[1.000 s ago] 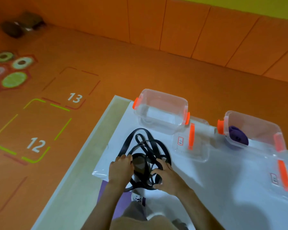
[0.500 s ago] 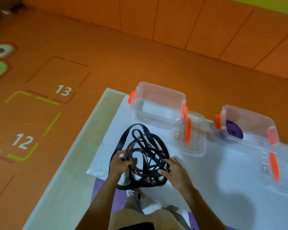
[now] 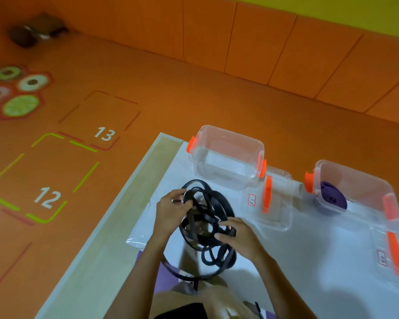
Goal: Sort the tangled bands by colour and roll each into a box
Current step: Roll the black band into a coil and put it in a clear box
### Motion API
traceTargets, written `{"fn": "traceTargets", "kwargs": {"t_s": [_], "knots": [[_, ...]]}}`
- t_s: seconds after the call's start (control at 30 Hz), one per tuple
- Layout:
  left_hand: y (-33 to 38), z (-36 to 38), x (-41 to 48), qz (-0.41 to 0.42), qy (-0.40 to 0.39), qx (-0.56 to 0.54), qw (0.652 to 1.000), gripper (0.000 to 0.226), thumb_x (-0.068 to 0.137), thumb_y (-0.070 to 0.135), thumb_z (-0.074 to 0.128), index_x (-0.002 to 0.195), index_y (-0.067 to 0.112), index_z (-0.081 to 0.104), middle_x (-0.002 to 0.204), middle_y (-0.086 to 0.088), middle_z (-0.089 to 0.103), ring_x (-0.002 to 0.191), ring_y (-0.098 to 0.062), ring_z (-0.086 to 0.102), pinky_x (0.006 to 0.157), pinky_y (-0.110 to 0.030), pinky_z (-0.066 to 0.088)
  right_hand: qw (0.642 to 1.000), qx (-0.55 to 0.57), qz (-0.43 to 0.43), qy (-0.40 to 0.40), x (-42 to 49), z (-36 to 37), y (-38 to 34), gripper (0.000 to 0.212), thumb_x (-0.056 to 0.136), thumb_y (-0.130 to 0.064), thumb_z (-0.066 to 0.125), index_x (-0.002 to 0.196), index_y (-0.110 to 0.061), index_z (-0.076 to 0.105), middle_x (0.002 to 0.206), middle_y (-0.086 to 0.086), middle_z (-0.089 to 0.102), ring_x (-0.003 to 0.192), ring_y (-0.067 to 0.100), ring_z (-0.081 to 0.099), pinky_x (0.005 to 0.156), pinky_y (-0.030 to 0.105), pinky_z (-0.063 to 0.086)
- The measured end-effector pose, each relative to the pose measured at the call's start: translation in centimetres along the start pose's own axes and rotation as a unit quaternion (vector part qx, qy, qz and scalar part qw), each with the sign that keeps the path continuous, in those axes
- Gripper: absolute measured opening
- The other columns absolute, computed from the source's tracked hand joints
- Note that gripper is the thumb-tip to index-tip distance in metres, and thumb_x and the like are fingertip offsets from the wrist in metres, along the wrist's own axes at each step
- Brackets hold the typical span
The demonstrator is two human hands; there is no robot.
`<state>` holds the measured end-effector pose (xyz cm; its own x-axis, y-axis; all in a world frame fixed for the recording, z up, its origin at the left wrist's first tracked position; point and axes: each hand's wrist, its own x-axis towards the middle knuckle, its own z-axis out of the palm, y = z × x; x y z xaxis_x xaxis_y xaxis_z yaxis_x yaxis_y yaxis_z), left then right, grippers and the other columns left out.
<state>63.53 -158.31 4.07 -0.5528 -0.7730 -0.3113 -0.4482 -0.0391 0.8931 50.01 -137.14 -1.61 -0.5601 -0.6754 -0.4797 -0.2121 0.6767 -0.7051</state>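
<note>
Room: pale wooden table edge (image 3: 115,226) runs diagonally on my left, with a bare strip between it and the white sheet (image 3: 309,249). Black band tangle (image 3: 205,226) sits between my hands at the sheet's near-left corner, and its lowest loops hang past the near edge. The bands are flat, matte, rubbery strips in overlapping loops. Left hand (image 3: 171,212) has its fingers curled round an upper-left strand. Right hand (image 3: 240,238) pinches strands on the right side. Beyond the tangle stands an empty clear box (image 3: 217,155), hard plastic with orange clips, and its lid (image 3: 276,210) lies flat just right of the tangle. Further right, a second clear box (image 3: 364,183) holds a rolled purple band (image 3: 333,200). Orange floor (image 3: 148,88) lies beyond the table.
</note>
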Motion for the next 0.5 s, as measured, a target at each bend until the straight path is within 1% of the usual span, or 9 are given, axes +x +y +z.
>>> {"fn": "traceTargets", "kwargs": {"t_s": [0.03, 0.1, 0.17, 0.2, 0.23, 0.3, 0.33, 0.4, 0.5], "knots": [[0.7, -0.2, 0.0, 0.020, 0.006, -0.011, 1.000, 0.030, 0.087, 0.019, 0.082, 0.116, 0.027, 0.077, 0.101, 0.005, 0.074, 0.086, -0.011, 0.074, 0.080, -0.022, 0.057, 1.000, 0.002, 0.001, 0.016, 0.3, -0.4, -0.4, 0.043, 0.087, -0.049, 0.082, 0.126, -0.033, 0.071, 0.138, -0.013, 0.049, 0.130, 0.007, 0.048, 0.108, 0.027, 0.037], [2.1, -0.5, -0.1, 0.058, 0.015, -0.026, 0.998, 0.032, 0.087, 0.018, 0.082, 0.116, 0.030, 0.075, 0.097, 0.009, 0.073, 0.085, -0.005, 0.070, 0.073, -0.011, 0.053, 0.997, 0.017, -0.020, 0.069, 0.7, -1.2, -1.6, 0.035, 0.092, -0.042, 0.080, 0.123, -0.027, 0.073, 0.132, -0.009, 0.057, 0.128, 0.009, 0.054, 0.098, 0.018, 0.038], [3.4, -0.6, -0.2, 0.085, 0.022, -0.042, 0.995, 0.033, 0.087, 0.016, 0.083, 0.116, 0.030, 0.074, 0.095, 0.010, 0.073, 0.086, -0.006, 0.068, 0.072, -0.012, 0.054, 0.988, 0.075, -0.046, 0.130, 0.9, -1.9, -3.6, 0.025, 0.096, -0.036, 0.076, 0.120, -0.031, 0.072, 0.123, -0.011, 0.068, 0.122, 0.009, 0.064, 0.089, 0.009, 0.042], [3.9, -0.5, -0.3, 0.097, 0.018, -0.048, 0.994, 0.034, 0.087, 0.016, 0.084, 0.115, 0.030, 0.073, 0.094, 0.010, 0.073, 0.086, -0.009, 0.069, 0.072, -0.014, 0.055, 0.981, 0.116, -0.058, 0.147, 0.8, -2.2, -4.7, 0.026, 0.098, -0.035, 0.074, 0.123, -0.036, 0.068, 0.123, -0.013, 0.070, 0.121, 0.007, 0.066, 0.087, 0.006, 0.044], [4.4, -0.4, -0.4, 0.110, 0.011, -0.052, 0.993, 0.034, 0.086, 0.017, 0.085, 0.115, 0.030, 0.073, 0.093, 0.011, 0.073, 0.085, -0.010, 0.069, 0.072, -0.016, 0.057, 0.974, 0.148, -0.076, 0.154, 0.7, -2.6, -5.9, 0.030, 0.099, -0.037, 0.072, 0.128, -0.041, 0.064, 0.126, -0.016, 0.069, 0.121, 0.002, 0.065, 0.087, 0.005, 0.046], [5.4, 0.1, -0.7, 0.130, -0.007, -0.057, 0.990, 0.033, 0.087, 0.018, 0.085, 0.115, 0.031, 0.072, 0.094, 0.014, 0.073, 0.087, -0.012, 0.070, 0.074, -0.020, 0.059, 0.966, 0.160, -0.143, 0.144, 0.4, -3.3, -8.0, 0.043, 0.100, -0.043, 0.069, 0.142, -0.044, 0.056, 0.139, -0.022, 0.061, 0.129, -0.006, 0.056, 0.096, 0.004, 0.045], [5.9, 0.3, -0.8, 0.140, -0.017, -0.058, 0.988, 0.034, 0.087, 0.018, 0.084, 0.115, 0.031, 0.072, 0.096, 0.015, 0.073, 0.090, -0.011, 0.070, 0.075, -0.020, 0.059, 0.964, 0.142, -0.181, 0.136, 0.3, -3.5, -8.8, 0.050, 0.098, -0.045, 0.070, 0.146, -0.043, 0.055, 0.144, -0.024, 0.055, 0.135, -0.008, 0.050, 0.101, 0.004, 0.041], [6.7, 0.5, -0.8, 0.157, -0.032, -0.056, 0.985, 0.035, 0.087, 0.017, 0.083, 0.117, 0.032, 0.071, 0.099, 0.018, 0.074, 0.095, -0.009, 0.071, 0.078, -0.021, 0.059, 0.957, 0.083, -0.240, 0.141, 0.2, -4.0, -9.8, 0.057, 0.095, -0.042, 0.076, 0.147, -0.037, 0.056, 0.149, -0.021, 0.049, 0.142, -0.006, 0.042, 0.109, 0.005, 0.034], [7.4, 0.8, -0.7, 0.183, -0.042, -0.054, 0.981, 0.039, 0.086, 0.018, 0.084, 0.118, 0.036, 0.070, 0.103, 0.020, 0.074, 0.101, -0.005, 0.070, 0.080, -0.016, 0.057, 0.942, 0.037, -0.271, 0.193, 0.2, -4.8, -10.5, 0.053, 0.090, -0.030, 0.082, 0.140, -0.024, 0.062, 0.139, -0.015, 0.060, 0.136, 0.003, 0.052, 0.112, 0.018, 0.041]]}}
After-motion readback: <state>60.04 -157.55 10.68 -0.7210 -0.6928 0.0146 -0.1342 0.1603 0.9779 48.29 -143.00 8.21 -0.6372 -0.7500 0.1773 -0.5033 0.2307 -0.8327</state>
